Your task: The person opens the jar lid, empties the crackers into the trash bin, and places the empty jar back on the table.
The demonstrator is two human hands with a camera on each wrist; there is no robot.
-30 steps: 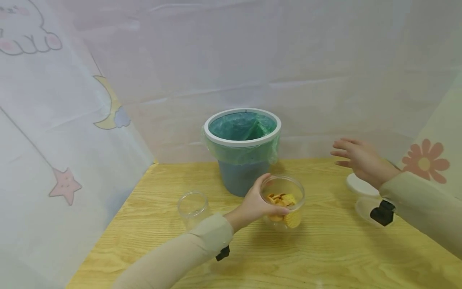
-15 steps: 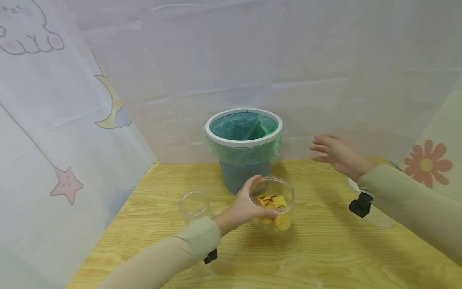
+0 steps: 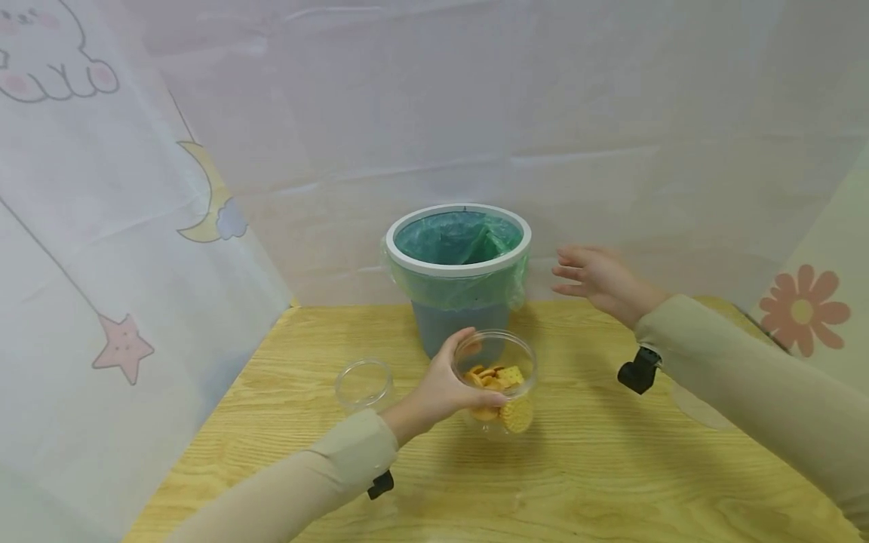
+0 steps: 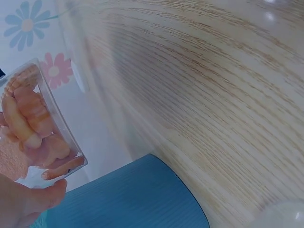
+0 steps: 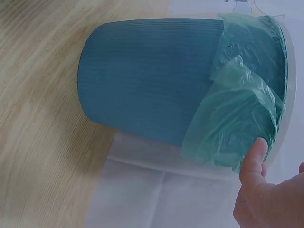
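My left hand [image 3: 434, 391] grips a clear round plastic jar [image 3: 492, 422] by its side, just in front of the bin. Orange and yellow crackers [image 3: 512, 413] lie in the jar, and its top is uncovered. In the left wrist view the crackers [image 4: 33, 114] show through the jar wall, near my thumb. To the right of the bin, my right hand [image 3: 604, 283] is raised with loosely extended fingers, holding nothing. The right wrist view has this hand [image 5: 270, 199] near the green bag [image 5: 237, 114] that hangs over the bin's rim.
A blue bin [image 3: 455, 324] with a white rim [image 3: 458, 269] and green liner stands at the back of the wooden table [image 3: 584, 483]. Another clear jar [image 3: 363, 385] is left of my left hand. A pale, clear item [image 3: 702, 411] is partly hidden by my right arm.
My right hand has moved left toward the bin. My left hand has shifted left with the jar of crackers. My right sleeve now covers the white lid seen earlier.
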